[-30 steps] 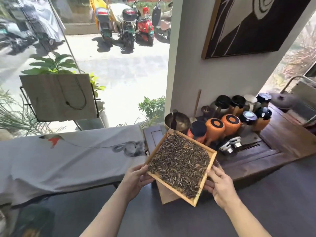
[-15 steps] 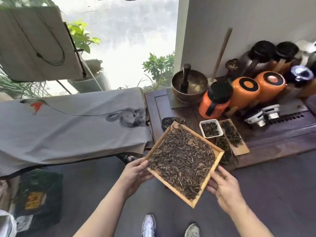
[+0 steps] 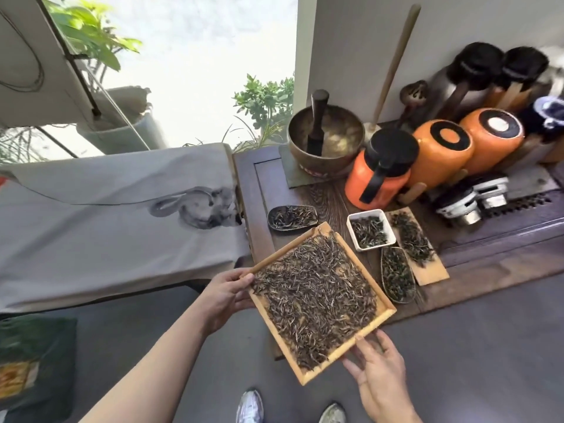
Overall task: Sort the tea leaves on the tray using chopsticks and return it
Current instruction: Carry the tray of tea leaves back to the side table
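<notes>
A square wooden tray (image 3: 379,319) filled with dark, thin tea leaves (image 3: 314,297) is held in the air at the near left corner of a dark wooden tea table (image 3: 259,190). My left hand (image 3: 224,296) grips the tray's left corner. My right hand (image 3: 377,366) holds the tray's near right edge from below, fingers spread under the rim. No chopsticks are visible.
On the table lie a dark oval dish (image 3: 291,217), a white square dish (image 3: 370,229), a wooden board (image 3: 432,271) and a mesh scoop (image 3: 397,274), all with tea leaves. Behind stand a brass bowl (image 3: 326,141) and orange jars (image 3: 439,151). A grey-covered bench (image 3: 116,215) is at left.
The view tilted down and came closer to the table. The tray moved lower and nearer to me, still in both hands. My shoes came into view.
</notes>
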